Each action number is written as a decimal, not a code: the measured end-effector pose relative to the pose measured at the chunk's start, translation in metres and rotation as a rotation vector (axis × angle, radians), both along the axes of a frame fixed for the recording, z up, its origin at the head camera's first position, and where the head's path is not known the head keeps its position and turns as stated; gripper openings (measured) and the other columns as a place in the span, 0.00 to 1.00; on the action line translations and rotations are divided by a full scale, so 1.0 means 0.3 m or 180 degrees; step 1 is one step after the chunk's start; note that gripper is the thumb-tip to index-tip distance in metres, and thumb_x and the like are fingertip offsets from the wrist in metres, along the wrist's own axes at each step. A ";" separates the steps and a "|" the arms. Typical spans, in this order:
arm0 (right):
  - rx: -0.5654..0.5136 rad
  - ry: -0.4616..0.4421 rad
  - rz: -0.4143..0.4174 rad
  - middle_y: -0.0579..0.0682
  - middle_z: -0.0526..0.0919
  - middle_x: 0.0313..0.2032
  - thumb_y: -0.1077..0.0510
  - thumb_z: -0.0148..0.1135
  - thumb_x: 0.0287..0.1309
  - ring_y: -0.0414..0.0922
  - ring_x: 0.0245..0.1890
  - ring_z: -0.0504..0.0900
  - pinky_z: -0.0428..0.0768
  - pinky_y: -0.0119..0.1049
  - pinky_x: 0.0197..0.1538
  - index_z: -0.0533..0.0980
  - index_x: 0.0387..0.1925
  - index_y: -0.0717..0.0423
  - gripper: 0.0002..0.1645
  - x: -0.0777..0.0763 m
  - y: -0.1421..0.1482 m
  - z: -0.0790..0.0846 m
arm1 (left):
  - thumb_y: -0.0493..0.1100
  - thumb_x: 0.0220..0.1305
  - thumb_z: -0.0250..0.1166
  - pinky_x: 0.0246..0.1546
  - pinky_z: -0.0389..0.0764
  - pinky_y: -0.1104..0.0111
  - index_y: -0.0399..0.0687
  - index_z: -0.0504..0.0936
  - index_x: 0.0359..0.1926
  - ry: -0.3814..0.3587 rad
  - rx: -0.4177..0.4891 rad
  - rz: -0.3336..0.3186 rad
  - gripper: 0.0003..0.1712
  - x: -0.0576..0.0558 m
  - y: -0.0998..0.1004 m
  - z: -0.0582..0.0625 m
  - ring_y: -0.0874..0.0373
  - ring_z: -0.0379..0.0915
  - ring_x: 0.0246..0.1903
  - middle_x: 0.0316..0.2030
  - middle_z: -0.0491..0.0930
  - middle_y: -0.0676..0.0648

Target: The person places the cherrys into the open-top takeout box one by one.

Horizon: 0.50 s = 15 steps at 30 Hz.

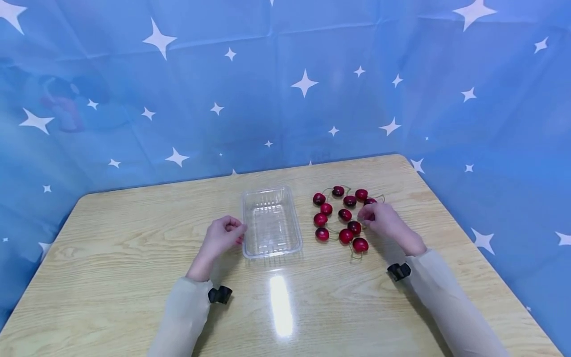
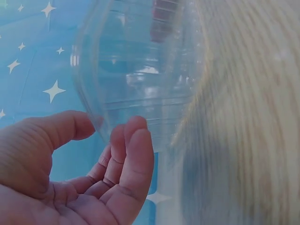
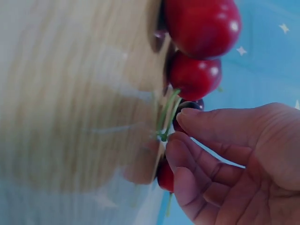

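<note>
A clear plastic container (image 1: 271,223) sits on the table, empty. My left hand (image 1: 223,233) holds its near left rim, with the thumb (image 2: 77,125) on one side and the fingertips (image 2: 136,131) on the other. To the container's right lie several dark red cherries (image 1: 345,236) with thin green stems. At their right edge is my right hand (image 1: 381,219). Its thumb and forefinger are slightly apart beside a joined pair of green stems (image 3: 163,136) in the right wrist view. Nothing shows gripped between them. A darker cherry (image 3: 180,123) is partly hidden behind the thumb.
The light wooden table (image 1: 134,248) has its far edge against a blue cloth (image 1: 250,99) with white stars. A bright light reflection (image 1: 281,305) lies on the tabletop in front of the container. Black wrist cameras (image 1: 398,271) sit at both sleeves.
</note>
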State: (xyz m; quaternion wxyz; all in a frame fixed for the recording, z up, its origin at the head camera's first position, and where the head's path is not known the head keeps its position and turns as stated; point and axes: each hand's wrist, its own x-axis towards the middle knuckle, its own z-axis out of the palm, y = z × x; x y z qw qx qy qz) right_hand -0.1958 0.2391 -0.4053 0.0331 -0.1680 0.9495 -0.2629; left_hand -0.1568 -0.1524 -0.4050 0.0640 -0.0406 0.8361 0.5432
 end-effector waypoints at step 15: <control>0.0266 0.0111 0.0107 0.49 0.77 0.21 0.72 0.64 0.43 0.44 0.24 0.73 0.74 0.36 0.28 0.78 0.21 0.62 0.06 -0.025 0.000 -0.013 | 0.34 0.63 0.56 0.30 0.83 0.63 0.29 0.73 0.38 -0.0278 0.0476 -0.0032 0.07 -0.015 0.002 -0.013 0.60 0.74 0.21 0.23 0.76 0.45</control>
